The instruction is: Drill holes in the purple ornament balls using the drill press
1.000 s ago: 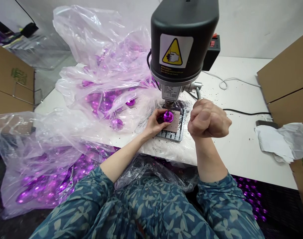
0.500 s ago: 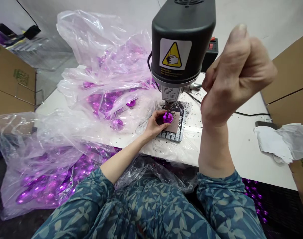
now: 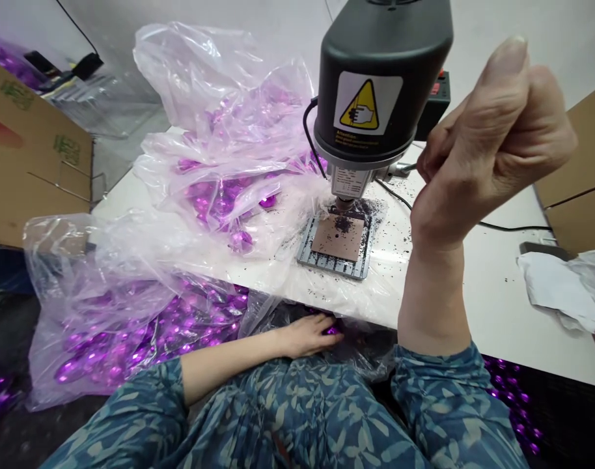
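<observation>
My left hand (image 3: 307, 336), fingers parted, is at one purple ball (image 3: 332, 330) below the front edge of the bench (image 3: 493, 293); whether it grips, I cannot tell. My right hand (image 3: 493, 137) makes a fist around one lever (image 3: 409, 168) on one drill press (image 3: 383, 85), whose single metal base (image 3: 327, 262) bears one brown pad (image 3: 339, 242).

At upper centre I note a drill press (image 3: 383, 91) housing, satin black, smooth. Lower left: glossy clear plastic bag (image 3: 97, 280). Right edge: matt brown cardboard (image 3: 578, 163).
</observation>
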The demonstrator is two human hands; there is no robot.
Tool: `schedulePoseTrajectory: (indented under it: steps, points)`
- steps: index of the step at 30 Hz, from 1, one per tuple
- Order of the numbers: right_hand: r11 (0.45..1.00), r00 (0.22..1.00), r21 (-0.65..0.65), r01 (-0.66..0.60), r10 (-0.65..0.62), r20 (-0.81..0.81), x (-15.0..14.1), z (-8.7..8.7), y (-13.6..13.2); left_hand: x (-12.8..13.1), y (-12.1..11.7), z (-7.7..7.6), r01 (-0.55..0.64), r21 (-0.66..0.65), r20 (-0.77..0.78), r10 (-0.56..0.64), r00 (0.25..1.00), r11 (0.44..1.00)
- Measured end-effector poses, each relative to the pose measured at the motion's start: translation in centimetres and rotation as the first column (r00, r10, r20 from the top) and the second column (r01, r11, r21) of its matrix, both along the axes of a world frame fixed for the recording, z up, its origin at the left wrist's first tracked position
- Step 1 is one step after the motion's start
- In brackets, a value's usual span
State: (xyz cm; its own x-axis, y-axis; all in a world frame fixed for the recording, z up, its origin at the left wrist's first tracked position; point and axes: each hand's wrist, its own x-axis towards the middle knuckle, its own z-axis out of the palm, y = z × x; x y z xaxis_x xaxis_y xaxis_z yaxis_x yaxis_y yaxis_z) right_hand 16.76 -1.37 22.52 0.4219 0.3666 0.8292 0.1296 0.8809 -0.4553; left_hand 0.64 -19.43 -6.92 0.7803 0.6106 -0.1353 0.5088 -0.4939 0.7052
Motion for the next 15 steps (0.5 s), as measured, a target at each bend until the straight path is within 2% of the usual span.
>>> schedulePoseTrajectory:
  steps: [2,4,6,7,8,9,10,11,12,13,14,15]
  points:
    - [1.000,1.000,0.002,-0.007,0.007,-0.004,0.1,-0.3,-0.1,0.2,0.8,-0.5,-0.155,-0.093,-0.075,0.148,0.986,0.984]
    - [1.000,1.000,0.007,-0.011,0.011,0.007,0.2,-0.5,-0.1,0.3,1.7,1.0,-0.229,-0.104,-0.082,0.222,0.972,0.968]
    - [1.000,1.000,0.011,-0.006,0.006,0.008,0.3,-0.6,-0.2,-0.3,2.8,4.3,-0.152,-0.186,-0.025,0.150,0.988,0.971]
    - [1.000,1.000,-0.005,-0.002,0.002,0.004,0.3,-0.6,-0.2,-0.8,3.5,6.5,-0.051,-0.278,0.034,0.062,0.997,0.959]
    - [1.000,1.000,-0.024,0.002,-0.002,-0.004,0.2,-0.5,-0.3,-1.5,4.5,8.8,0.054,-0.385,0.122,-0.007,0.992,0.921]
    - [0.999,1.000,-0.037,0.002,-0.002,-0.008,0.2,-0.5,-0.3,-2.4,5.8,10.9,0.059,-0.443,0.184,0.026,0.983,0.895]
    - [0.999,1.000,-0.042,0.000,-0.001,-0.011,0.2,-0.4,-0.3,-3.3,7.4,12.8,-0.042,-0.424,0.202,0.139,0.970,0.905]
    - [0.999,1.000,-0.035,-0.003,0.002,-0.011,0.1,-0.4,-0.3,-4.2,9.3,14.2,-0.215,-0.358,0.188,0.296,0.937,0.909]
    - [1.000,1.000,-0.021,-0.006,0.005,-0.011,0.1,-0.4,-0.3,-5.1,11.4,15.1,-0.415,-0.245,0.157,0.458,0.875,0.876]
    - [1.000,1.000,-0.002,-0.009,0.009,-0.010,0.1,-0.4,-0.3,-5.9,13.6,15.5,-0.599,-0.085,0.110,0.605,0.789,0.797]
    - [1.000,1.000,0.019,-0.010,0.010,-0.011,0.1,-0.4,-0.2,-6.6,15.9,15.5,-0.719,0.097,0.056,0.718,0.694,0.688]
    - [1.000,1.000,0.024,-0.009,0.010,-0.006,0.2,-0.5,-0.1,-7.2,18.0,15.2,-0.768,0.260,0.006,0.794,0.608,0.585]
